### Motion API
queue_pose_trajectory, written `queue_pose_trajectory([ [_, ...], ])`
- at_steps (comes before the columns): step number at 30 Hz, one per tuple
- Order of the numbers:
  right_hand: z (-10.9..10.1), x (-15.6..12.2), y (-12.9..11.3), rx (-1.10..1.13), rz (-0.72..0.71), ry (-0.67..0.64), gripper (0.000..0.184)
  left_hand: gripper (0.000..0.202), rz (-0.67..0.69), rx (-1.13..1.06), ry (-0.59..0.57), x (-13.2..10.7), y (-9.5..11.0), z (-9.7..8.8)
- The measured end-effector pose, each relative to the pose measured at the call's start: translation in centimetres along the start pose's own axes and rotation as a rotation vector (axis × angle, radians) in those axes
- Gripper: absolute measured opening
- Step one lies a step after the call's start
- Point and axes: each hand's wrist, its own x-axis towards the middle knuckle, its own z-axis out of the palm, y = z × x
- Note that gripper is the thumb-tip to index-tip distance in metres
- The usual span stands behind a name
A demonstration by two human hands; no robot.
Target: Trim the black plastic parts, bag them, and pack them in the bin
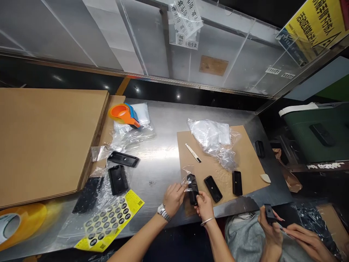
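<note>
A narrow black plastic case [193,190], partly covered by a clear plastic bag [188,170], is held just over the front of the cardboard sheet. My right hand [205,208], with a bracelet at the wrist, grips its lower end. My left hand [173,198], wearing a metal watch, pinches the clear plastic at its upper left side; the fingertips are partly hidden. Close by on the cardboard lie an open black tray-like part [213,189] and a similar black part [237,183]. A white-handled craft knife [193,153] rests farther back.
Clear bags [212,134] lie on the cardboard sheet [251,167]. Left are black cases [118,179], a yellow sticker sheet [110,222], an orange tape dispenser [124,113], stacked cardboard [51,142] and a tape roll [35,222]. At right, a co-worker's hands [272,233] hold a black part [269,214].
</note>
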Motion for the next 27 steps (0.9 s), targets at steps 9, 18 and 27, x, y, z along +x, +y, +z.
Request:
queue_pose_trajectory([
  [9,-1.3,1.0,-2.7,-0.218,-0.015,0.094,0.029,0.023,0.226,-0.025,0.002,1.1,1.4,-1.5],
  [18,-4.3,3.2,-5.9,-0.158,-0.165,0.009,0.023,0.022,0.026,-0.101,0.043,4.3,0.1,-3.9],
  [27,-3.1,6.5,-5.9,0.021,-0.192,-0.062,0.022,0.026,0.032,-0.048,-0.187,3.9,-1.3,-1.6],
])
